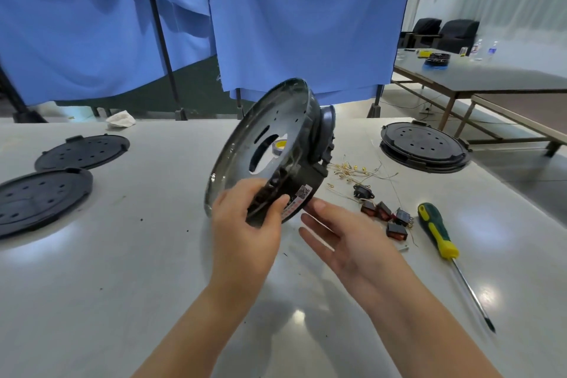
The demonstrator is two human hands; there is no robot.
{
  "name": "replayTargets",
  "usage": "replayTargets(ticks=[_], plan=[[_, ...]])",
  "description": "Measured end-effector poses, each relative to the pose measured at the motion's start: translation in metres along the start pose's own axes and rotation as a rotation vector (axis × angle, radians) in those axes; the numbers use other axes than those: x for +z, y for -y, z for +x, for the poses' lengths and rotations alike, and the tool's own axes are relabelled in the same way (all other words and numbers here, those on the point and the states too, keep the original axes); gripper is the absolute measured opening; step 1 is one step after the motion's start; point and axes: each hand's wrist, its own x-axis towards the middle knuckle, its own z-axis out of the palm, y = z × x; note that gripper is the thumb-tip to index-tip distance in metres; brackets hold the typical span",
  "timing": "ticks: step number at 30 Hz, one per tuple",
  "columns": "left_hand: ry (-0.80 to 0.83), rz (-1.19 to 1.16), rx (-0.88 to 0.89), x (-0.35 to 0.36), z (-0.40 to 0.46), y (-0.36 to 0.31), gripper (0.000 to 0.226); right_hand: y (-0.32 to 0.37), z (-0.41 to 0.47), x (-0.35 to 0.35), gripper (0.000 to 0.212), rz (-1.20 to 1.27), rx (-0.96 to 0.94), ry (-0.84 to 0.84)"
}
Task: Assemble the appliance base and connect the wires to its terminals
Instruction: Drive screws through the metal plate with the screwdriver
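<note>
My left hand [245, 221] grips the appliance base [267, 147] at its lower edge, thumb curled over the dark vented side wall beside a small label, fingers behind the rim. I hold the base tilted up off the table [153, 255], its round open face turned toward me and to the left (through the central cut-out a roll of tape with a yellow core [279, 146] shows). My right hand [346, 239] is released, palm up, fingers straight and relaxed, the fingertips just touching or nearly touching the base's lower edge near the label; I cannot tell which.

Just beyond my right hand lie the wires [359, 170], thin strands with small gold terminals in a loose tangle on the table. Next to them sit a black socket part [362, 192] and four switches [388, 218] with red faces, close together. A screwdriver [438, 233] with a green and yellow handle lies to their right, its shaft pointing toward me.

Farther right a black round base [425, 147] rests flat. On the left side of the table two black perforated discs [82, 152] lie one behind the other. Blue curtains [276, 24] hang behind the table.
</note>
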Motion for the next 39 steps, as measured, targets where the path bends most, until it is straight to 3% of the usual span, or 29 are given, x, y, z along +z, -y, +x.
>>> replayTargets(ticks=[3, 9, 14, 17, 20, 23, 26, 30, 33, 39], plan=[[0.028, 0.149, 0.235, 0.003, -0.006, 0.008, 0.014, 0.005, -0.002, -0.002, 0.026, 0.015, 0.121, 0.084], [0.121, 0.328, 0.529, 0.009, -0.017, 0.02, 0.019, 0.001, 0.006, -0.008, 0.066, -0.085, 0.26, 0.125], [0.211, 0.421, 0.647, 0.009, -0.019, 0.027, 0.026, -0.01, 0.012, -0.015, 0.03, 0.034, 0.221, 0.111], [0.233, 0.424, 0.65, 0.003, -0.022, 0.029, 0.03, -0.016, 0.015, -0.016, 0.028, 0.11, 0.177, 0.096], [0.157, 0.314, 0.5, -0.012, -0.031, 0.027, 0.036, -0.019, 0.02, -0.018, 0.036, 0.108, 0.127, 0.078], [0.081, 0.134, 0.187, -0.022, -0.037, 0.022, 0.029, -0.019, 0.022, -0.02, 0.027, 0.12, 0.072, 0.122], [0.149, -0.135, -0.312, -0.018, -0.033, 0.016, 0.051, -0.021, 0.022, -0.022, 0.015, 0.189, 0.054, 0.193], [0.421, -0.511, -0.746, -0.008, -0.027, 0.024, 0.068, -0.029, 0.02, -0.022, 0.029, 0.196, 0.076, 0.26], [0.607, -0.776, -0.788, -0.002, -0.024, 0.03, 0.056, -0.032, 0.017, -0.02, 0.026, 0.179, 0.097, 0.312], [0.689, -0.939, -0.817, -0.005, -0.016, 0.036, 0.043, -0.034, 0.018, -0.02, 0.032, 0.103, 0.118, 0.305]])
